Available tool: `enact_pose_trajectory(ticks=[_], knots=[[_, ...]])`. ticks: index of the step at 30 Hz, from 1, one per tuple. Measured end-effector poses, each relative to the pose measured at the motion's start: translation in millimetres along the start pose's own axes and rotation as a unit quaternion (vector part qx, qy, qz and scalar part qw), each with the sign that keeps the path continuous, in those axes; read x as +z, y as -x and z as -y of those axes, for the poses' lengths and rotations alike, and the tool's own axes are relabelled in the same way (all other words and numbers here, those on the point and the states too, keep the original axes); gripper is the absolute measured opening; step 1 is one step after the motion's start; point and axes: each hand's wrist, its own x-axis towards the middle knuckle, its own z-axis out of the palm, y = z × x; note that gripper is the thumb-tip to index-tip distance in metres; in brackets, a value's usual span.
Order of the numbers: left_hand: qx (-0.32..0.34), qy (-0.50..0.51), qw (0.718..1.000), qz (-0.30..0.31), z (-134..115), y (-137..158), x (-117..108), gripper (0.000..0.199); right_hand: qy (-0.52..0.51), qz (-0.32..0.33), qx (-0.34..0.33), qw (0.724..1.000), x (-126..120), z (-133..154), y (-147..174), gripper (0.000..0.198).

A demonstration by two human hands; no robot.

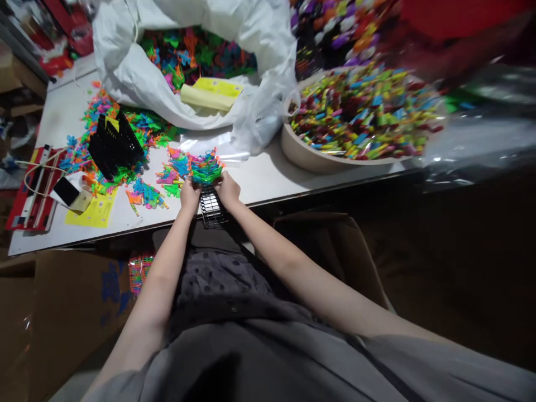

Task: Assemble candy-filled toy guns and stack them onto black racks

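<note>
At the table's front edge, my left hand [190,196] and my right hand [228,191] grip the two sides of a black grid rack [213,210]. Its near part shows bare slots and hangs over the edge. Rows of small colourful plastic toys [206,169] fill the far part, in blue, green, pink and orange. Both sets of fingers are closed, partly hidden by the rack and the toys. Left of my hands lies a loose pile of the same toys [148,192]. Black perforated racks [113,146] stand on that pile.
A white sack [268,33] of toys stands open at the back, a yellow label [218,87] on it. To the right is a round tub [318,159] of wrapped small items. A red sealer-like device [31,192] sits at the left. Cardboard boxes [75,301] stand below the table.
</note>
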Motion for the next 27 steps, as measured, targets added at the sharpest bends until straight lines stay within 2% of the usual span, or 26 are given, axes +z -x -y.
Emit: enact_pose_trajectory(ticks=[5,8,15,19,24,27], knots=[[-0.019,0.026,0.999,-0.017,-1,18,8,0.014,0.012,0.031,-0.004,0.999,-19,3,-5,0.015],[-0.041,0.012,0.999,-0.025,0,26,19,0.017,0.018,0.039,-0.004,0.999,-23,1,-6,0.016],[-0.045,-0.098,0.994,-0.034,-2,26,21,0.023,0.015,0.012,-0.008,1.0,-10,-8,-3,0.017],[-0.039,-0.091,0.995,-0.034,-3,28,19,0.022,0.011,0.016,-0.018,1.0,-8,-10,-4,0.017],[-0.064,-0.1,0.993,0.004,-1,37,25,0.009,-0.002,0.026,-0.024,0.999,-13,-10,-12,0.011],[-0.061,-0.098,0.993,-0.031,0,39,23,0.011,-0.033,0.029,-0.018,0.999,-15,-13,-8,0.011]])
